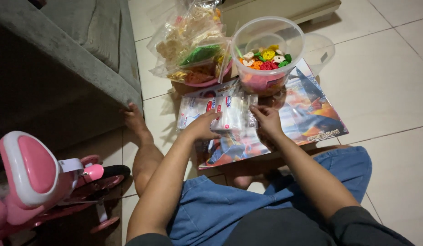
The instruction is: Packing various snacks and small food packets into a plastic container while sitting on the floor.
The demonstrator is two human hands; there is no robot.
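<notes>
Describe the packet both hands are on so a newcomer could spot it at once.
Start at the clear plastic tub of coloured pieces on the floor. Just below it lies a small clear plastic packet, between left hand and right hand, whitish with red-blue marks.

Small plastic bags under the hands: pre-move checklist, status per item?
1. Left hand on the small plastic bags: ok.
2. Right hand touching the same stack: ok, fingertips at its right edge.
3. Bags resting flat on the printed board: ok.
4. Clear tub of coloured pieces upright and uncovered: ok.
5. A single bag separated from the stack: cannot tell.
</notes>
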